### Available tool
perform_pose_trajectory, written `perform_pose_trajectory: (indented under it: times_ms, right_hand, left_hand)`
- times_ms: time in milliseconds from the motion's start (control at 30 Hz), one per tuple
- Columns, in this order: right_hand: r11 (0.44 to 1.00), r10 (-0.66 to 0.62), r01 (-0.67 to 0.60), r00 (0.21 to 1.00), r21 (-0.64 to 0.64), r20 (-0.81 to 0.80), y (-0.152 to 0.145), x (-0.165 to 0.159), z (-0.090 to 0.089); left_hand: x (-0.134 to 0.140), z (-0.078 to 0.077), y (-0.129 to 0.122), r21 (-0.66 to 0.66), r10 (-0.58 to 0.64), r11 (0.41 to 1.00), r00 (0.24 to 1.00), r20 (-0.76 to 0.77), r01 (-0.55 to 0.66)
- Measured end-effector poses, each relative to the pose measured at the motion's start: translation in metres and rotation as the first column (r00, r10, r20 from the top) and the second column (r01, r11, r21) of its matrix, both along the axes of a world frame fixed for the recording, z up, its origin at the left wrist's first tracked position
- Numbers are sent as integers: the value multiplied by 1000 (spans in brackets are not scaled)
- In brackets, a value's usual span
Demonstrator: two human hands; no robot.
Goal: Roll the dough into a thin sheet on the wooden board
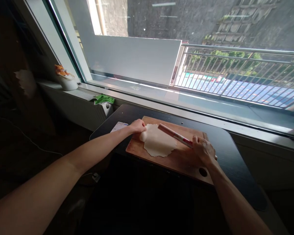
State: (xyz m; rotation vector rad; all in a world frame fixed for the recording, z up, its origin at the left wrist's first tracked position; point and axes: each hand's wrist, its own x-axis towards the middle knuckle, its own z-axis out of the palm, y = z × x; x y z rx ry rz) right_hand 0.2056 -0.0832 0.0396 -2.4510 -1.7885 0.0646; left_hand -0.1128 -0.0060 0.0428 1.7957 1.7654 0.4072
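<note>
A flat, pale sheet of dough (159, 142) with a ragged edge lies on a wooden cutting board (186, 163). At the dough's upper left edge, my left hand (137, 126) is closed, pinching that edge. My right hand (204, 149) is wrapped round one end of a rolling pin (175, 134), a reddish-brown stick with a printed label. The pin slants up to the left, its far end over the upper right part of the dough; whether it touches the dough I cannot tell.
The board rests on a black table (225, 153). A phone (119, 126) with a lit screen lies left of the board. Behind are a window sill, a radiator (88, 104) with a green cloth (104, 99), and a white pot (69, 83). A white cable with a plug (96, 177) hangs below left.
</note>
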Motion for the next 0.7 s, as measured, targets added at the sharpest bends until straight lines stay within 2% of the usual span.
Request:
perform_pose_trajectory:
  times_ms: [133, 200, 267, 333, 400, 500, 600, 633, 700]
  right_hand:
    - [999, -10, 9, 1000, -35, -26, 3, -23, -1]
    - [999, 34, -35, 999, -41, -26, 9, -34, 1]
    - [994, 105, -105, 994, 7, 3, 17, -39, 3]
    - [985, 147, -151, 988, 79, 53, 23, -40, 4]
    - [983, 145, -150, 988, 101, 61, 25, -36, -1]
    - [974, 202, -204, 979, 102, 35, 22, -30, -12]
    - [920, 320, -330, 944, 209, 82, 30, -27, -17]
    - [915, 317, -329, 944, 235, 88, 38, -26, -16]
    - [943, 244, -250, 968, 219, 53, 53, -26, -13]
  left_hand:
    - [-2, 17, 11, 68, 20, 998, 988, -151, -10]
    - [15, 24, 14, 175, 32, 985, 984, -176, -1]
    - [41, 23, 9, 295, -40, 951, 981, -192, 97]
    - [67, 15, -3, 328, -189, 907, 951, -244, 265]
    - [85, 2, -18, 238, -344, 871, 880, -328, 429]
    - [94, -16, -25, 218, -444, 805, 804, -395, 552]
    - [99, -18, 2, 217, -446, 803, 801, -400, 555]
    - [103, -16, 17, 214, -426, 818, 813, -398, 533]
    - [111, -11, 43, 142, -382, 876, 844, -376, 460]
